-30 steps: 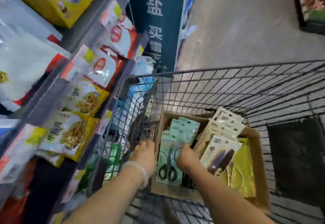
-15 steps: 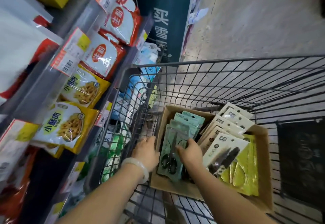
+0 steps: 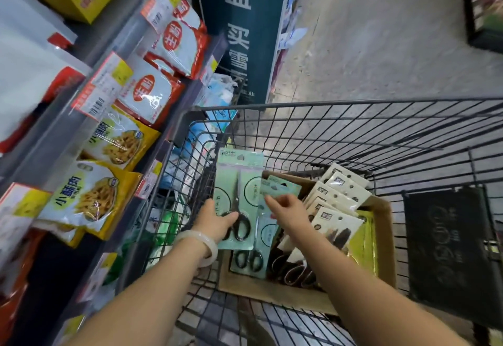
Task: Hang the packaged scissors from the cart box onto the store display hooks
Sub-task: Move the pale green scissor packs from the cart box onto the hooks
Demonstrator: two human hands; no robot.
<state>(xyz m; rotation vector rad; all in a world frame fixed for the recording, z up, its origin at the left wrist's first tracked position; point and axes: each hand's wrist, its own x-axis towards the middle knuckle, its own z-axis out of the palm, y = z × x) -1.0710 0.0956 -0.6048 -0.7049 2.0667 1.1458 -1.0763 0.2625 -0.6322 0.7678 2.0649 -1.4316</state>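
Left hand: lower centre of frame, pale bangle on the wrist; fingers curled round the lower edge of a mint-green scissors pack, thumb over the black handles.
Right hand: just right of the left hand; fingertips pinch the top of a second mint pack standing in the box.
Held pack: raised above the box against the cart's left wire wall, upright; pale green card, clear blister, steel blades pointing up, black loop handles at the bottom.
Cardboard box: brown, open-topped, on the cart floor at centre right; more mint packs on its left side, cream-carded packs fanned in the middle, yellow packs along its right wall.
Cart: dark wire mesh, fills the lower right half of frame.
Shelving: left of frame, grey rails with price tags; yellow and red-white snack bags hanging.
Sign: dark teal panel, white characters, top centre.
Floor: grey concrete, upper right.
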